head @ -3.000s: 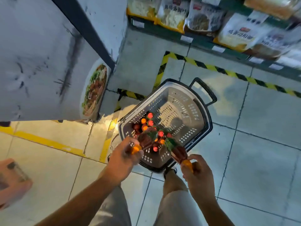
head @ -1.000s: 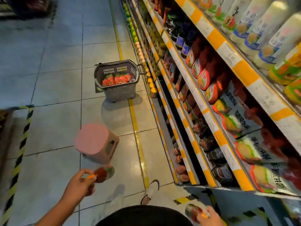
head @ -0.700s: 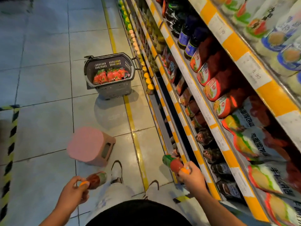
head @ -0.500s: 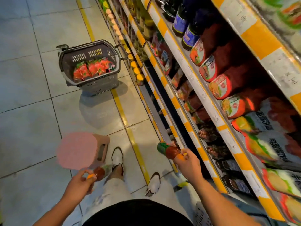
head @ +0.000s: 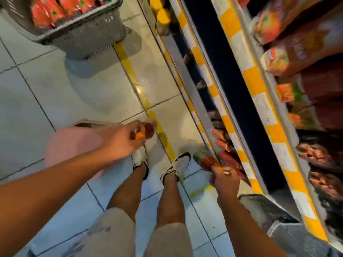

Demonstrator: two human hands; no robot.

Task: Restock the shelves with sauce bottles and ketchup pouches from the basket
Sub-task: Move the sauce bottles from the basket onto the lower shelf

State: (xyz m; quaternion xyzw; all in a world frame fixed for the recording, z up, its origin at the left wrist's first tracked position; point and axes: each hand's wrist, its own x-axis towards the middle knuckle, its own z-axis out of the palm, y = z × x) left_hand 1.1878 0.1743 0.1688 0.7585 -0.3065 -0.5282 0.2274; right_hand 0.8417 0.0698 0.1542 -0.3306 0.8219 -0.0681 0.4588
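Left hand (head: 120, 140): fingers curled round the orange-capped neck of a dark red sauce bottle (head: 147, 129), held above the grey tiled floor (head: 83, 93) in front of the person's left shoe. Just left of and partly under this hand stands a round pink plastic stool (head: 70, 143). Beyond it, at the top left, a grey perforated plastic basket (head: 89, 36) sits on the floor, loaded with red ketchup pouches (head: 55, 8). A yellow floor line (head: 133, 78) runs from the basket's base down between the person's white shoes (head: 176, 166).

Right hand (head: 225, 180): fingers closed on the orange cap end of a second red sauce bottle with a green label (head: 205, 159), which lies tilted, its base pointing up and left, close to the front edge of the lowest shelf (head: 196, 101). Similar red bottles (head: 225, 145) lie on that shelf just beside it; whether the held bottle touches the shelf cannot be told. At far right, the yellow-and-white edged shelving (head: 259, 86) carries blurred red and brown packets (head: 300, 47).
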